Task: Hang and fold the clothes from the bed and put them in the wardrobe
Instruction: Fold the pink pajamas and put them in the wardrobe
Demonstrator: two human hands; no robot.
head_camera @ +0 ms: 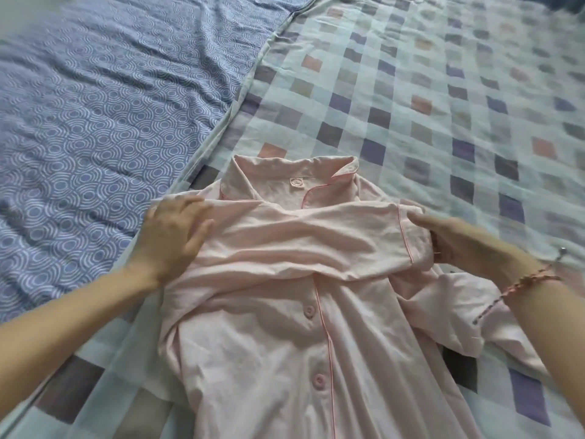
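Soft, even daylight fills the scene, moderately bright, with a cool, slightly washed-out cast. Shadows are faint and soft-edged: shallow grey ones lie in the folds of the shirt (pixel 285 248), and a darker band sits under the sleeve folded across its chest. The shirt's collar and buttons are the sharpest parts, though the print on its label is too small to read. The left grip (pixel 172 231), just below and left of the shirt's collar, is smeared at the fingers (pixel 193 202). Beyond the shirt, the quilt (pixel 443 90) and sheet (pixel 79 106) grow hazy toward the far corners. To the right of the shirt, the quilt's checks stretch and slant with wide-angle distortion.
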